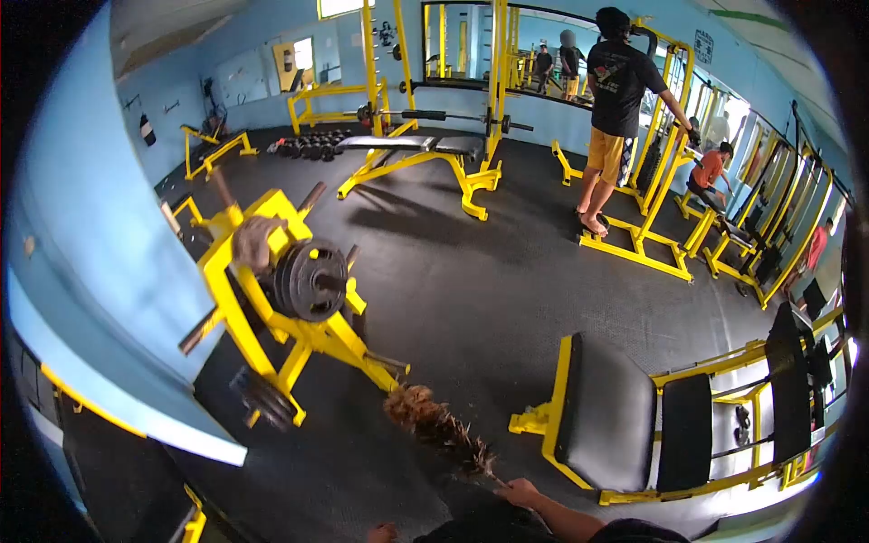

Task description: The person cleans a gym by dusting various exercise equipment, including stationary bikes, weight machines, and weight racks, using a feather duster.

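Observation:
At the bottom of the head view, my right hand [520, 491] is closed around the thin handle of a feather duster [444, 434]. Its brown feathers stretch up and left, toward the foot of a yellow weight plate rack [317, 337]. Only a small part of my left hand [382, 534] shows at the lower edge, with its fingers mostly hidden. Black weight plates [312, 281] hang on the rack, and a brownish cloth-like thing [256, 242] lies over its upper part.
A black padded leg machine [606, 412] stands close on the right. Beyond are a bench [412, 145], a barbell [434, 115] and a row of dumbbells [312, 145]. One person [620, 81] stands on a yellow machine; another person [711, 172] sits farther right. A blue wall [118, 271] rises at left.

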### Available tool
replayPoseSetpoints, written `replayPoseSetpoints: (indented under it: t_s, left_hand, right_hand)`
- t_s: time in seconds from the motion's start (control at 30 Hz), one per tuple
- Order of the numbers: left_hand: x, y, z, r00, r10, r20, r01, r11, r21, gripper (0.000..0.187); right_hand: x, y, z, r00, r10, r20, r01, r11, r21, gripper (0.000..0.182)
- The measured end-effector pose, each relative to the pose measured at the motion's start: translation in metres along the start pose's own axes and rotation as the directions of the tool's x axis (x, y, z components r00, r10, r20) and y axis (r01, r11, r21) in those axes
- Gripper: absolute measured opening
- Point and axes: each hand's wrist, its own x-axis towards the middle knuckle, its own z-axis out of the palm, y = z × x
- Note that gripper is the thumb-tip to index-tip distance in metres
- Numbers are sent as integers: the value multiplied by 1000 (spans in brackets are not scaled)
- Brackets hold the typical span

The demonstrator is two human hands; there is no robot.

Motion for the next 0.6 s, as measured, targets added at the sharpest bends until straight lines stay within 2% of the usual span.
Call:
replayPoseSetpoints:
  t_s: [0.07,0.1,0.13,0.17,0.2,0.23,0.27,0.3,0.33,0.4,0.43,0.47,0.5,0.53,0.57,0.6]
  left_hand:
    - [41,17,-27,993,115,8,-115,986,119,25]
    - [64,25,-41,966,256,20,-252,932,261,25]
    - [94,33,-54,882,469,37,-431,774,465,25]
    - [115,52,-74,734,678,37,-527,533,662,24]
    - [135,71,-89,592,799,-102,-525,479,703,26]
    - [144,124,-124,870,485,-93,-399,801,447,23]
    - [147,182,-155,994,102,49,-109,978,177,22]
    - [170,201,-160,999,-43,9,44,950,-309,22]
    - [193,221,-167,980,-193,42,163,671,-723,25]
    - [192,295,-192,979,-204,24,147,611,-778,22]
    - [193,324,-203,975,-222,7,134,558,-819,19]
    - [207,341,-208,974,-228,6,130,531,-837,19]
    - [222,357,-213,977,-197,84,173,499,-849,18]
    - [240,374,-219,975,-157,155,212,465,-859,18]
    - [270,382,-219,978,-153,145,198,435,-879,18]
    - [312,383,-212,972,-75,222,234,371,-899,18]
  right_hand:
    - [12,-35,-40,999,46,5,-46,999,21,51]
    - [12,-51,-61,996,91,9,-91,996,18,52]
    - [21,-61,-83,995,94,-18,-94,995,21,52]
    - [31,-71,-104,994,106,-20,-106,994,2,54]
    - [37,-78,-119,992,125,-12,-125,992,-13,56]
    - [40,-87,-134,989,145,-21,-145,989,-10,56]
    - [42,-98,-155,992,106,-62,-106,994,6,55]
    - [46,-111,-175,993,59,-102,-58,998,13,55]
    - [53,-120,-188,992,61,-108,-62,998,-3,55]
    - [71,-137,-213,926,-11,-378,71,987,147,51]
    - [77,-154,-231,928,-25,-372,74,990,118,51]
    - [84,-171,-250,957,19,-291,37,982,185,49]
    - [97,-188,-271,977,59,-206,-7,970,244,49]
    - [121,-192,-282,962,-9,-273,56,985,165,48]
    - [139,-204,-298,962,-29,-272,67,990,128,48]
    - [153,-218,-317,985,20,-169,8,987,162,49]
